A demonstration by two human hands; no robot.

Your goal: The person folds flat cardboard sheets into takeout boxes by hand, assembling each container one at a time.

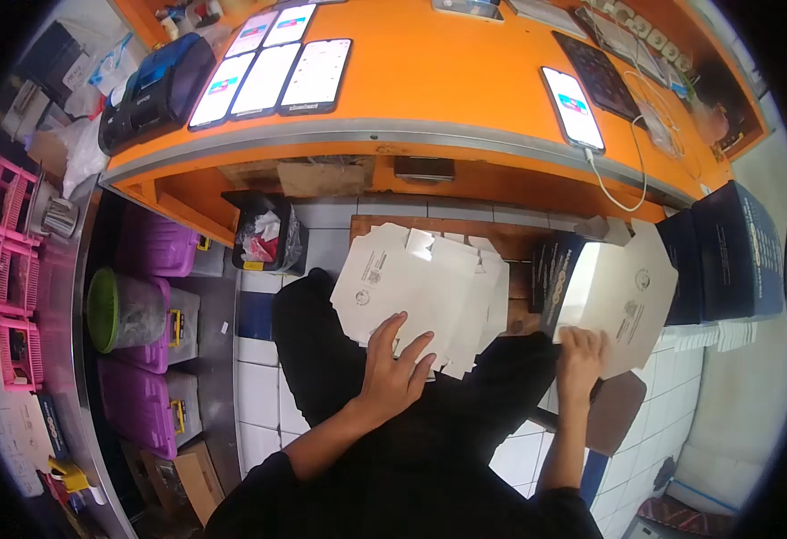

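Note:
A stack of flat, unfolded white cartons [420,283] with small printed marks lies across my lap. My left hand [395,370] rests on the near part of the stack, palm down with its fingers spread. On the right, my right hand [582,359] has its fingers curled over the lower left edge of another flat carton [631,305], which is tilted and shows a round logo. Beside that carton's left edge is a dark blue printed box panel [555,278]. Whether the panel belongs to the same carton I cannot tell.
Several lit phones [317,76] lie on the orange desk [447,90], with a black printer [160,90] at its left. A charging phone [573,108] sits at the right. Below are a waste bin [272,238], purple-lidded tubs [142,404] and dark blue boxes [739,251].

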